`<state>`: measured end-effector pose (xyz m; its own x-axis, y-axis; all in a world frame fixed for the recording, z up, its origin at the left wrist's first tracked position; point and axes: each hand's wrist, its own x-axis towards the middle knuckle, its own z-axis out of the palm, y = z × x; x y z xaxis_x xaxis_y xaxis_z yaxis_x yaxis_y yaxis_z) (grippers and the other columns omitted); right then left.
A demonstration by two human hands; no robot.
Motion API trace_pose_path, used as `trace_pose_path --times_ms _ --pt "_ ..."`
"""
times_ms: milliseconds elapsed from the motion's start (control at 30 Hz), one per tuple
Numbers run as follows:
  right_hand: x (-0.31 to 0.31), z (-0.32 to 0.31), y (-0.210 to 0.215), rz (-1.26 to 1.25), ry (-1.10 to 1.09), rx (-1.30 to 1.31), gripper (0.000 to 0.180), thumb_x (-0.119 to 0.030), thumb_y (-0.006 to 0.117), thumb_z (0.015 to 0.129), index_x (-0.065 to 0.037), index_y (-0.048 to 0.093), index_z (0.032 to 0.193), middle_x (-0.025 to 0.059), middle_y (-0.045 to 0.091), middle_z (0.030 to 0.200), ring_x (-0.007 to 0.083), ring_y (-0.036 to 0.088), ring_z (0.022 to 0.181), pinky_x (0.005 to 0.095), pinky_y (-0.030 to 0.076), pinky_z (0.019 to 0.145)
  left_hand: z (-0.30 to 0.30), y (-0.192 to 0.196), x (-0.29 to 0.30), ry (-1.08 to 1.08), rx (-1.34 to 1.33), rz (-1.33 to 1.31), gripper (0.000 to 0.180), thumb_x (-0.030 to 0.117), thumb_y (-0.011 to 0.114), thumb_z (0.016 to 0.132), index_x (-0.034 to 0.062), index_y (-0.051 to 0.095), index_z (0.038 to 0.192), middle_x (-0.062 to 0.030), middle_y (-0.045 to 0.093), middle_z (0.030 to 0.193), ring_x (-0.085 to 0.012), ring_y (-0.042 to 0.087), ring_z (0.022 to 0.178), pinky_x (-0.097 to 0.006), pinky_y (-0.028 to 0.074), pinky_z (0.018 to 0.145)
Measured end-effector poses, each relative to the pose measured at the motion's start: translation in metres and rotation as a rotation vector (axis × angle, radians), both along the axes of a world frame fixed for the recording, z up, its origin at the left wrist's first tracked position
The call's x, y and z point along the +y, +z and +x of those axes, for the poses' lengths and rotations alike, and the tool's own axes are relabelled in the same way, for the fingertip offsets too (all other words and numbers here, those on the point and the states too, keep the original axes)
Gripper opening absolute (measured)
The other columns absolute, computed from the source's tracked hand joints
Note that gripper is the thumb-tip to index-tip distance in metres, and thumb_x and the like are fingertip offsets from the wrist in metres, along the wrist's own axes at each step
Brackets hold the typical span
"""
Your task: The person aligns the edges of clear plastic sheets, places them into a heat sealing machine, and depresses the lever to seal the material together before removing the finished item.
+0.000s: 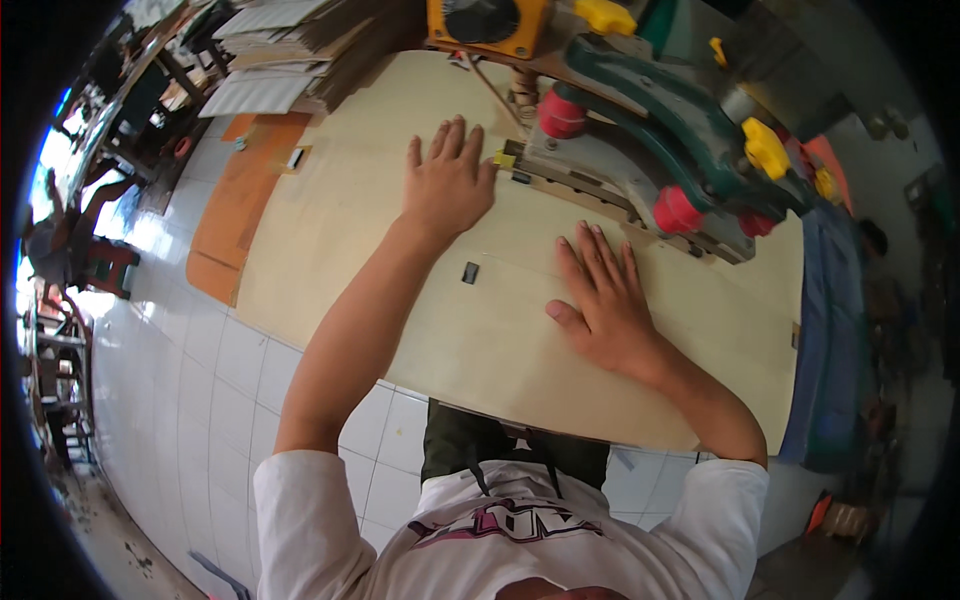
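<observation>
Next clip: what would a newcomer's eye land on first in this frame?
Two bare hands pressed flat on a pale plywood sheet: the left hand further up, the right hand nearer the body. Just beyond them at the upper right stands a green machine with red knobs and yellow handles. Stacked boards lie at the upper left.

I have one view only, from a fisheye camera on the head, looking steeply down and slightly forward over the pale desk (440,330). It sits close above the desk: my own shirt fills the lower edge, the green machine (680,140) lies beyond, and tiled floor (190,380) curves off left.
</observation>
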<state>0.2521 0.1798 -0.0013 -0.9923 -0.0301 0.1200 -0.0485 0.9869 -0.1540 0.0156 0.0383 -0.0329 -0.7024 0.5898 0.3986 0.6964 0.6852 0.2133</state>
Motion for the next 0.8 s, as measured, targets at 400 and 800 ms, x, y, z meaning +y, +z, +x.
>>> trace_pose_path --times_ms 400,800 --pt "0.101 0.116 -0.008 -0.071 -0.498 -0.050 0.068 -0.044 0.040 0.104 -0.001 0.027 0.154 0.0226 0.021 0.162 0.0387 0.018 0.151 0.0586 0.010 0.120 -0.002 0.000 0.000 0.018 -0.021 -0.049 0.056 0.036 0.042 0.098 0.0082 0.045 0.147 -0.0171 0.038 0.156 -0.0320 0.032 0.147 -0.058 0.019 0.119" --pt "0.166 0.082 -0.011 0.020 -0.645 -0.013 0.056 -0.048 0.037 0.104 -0.004 0.049 0.135 0.0175 0.023 0.163 0.0363 0.019 0.151 0.0631 0.013 0.118 -0.002 0.004 0.001 0.021 -0.049 -0.048 0.056 0.035 0.045 0.097 0.0088 0.046 0.146 -0.0175 0.038 0.156 -0.0337 0.032 0.147 -0.057 0.020 0.119"
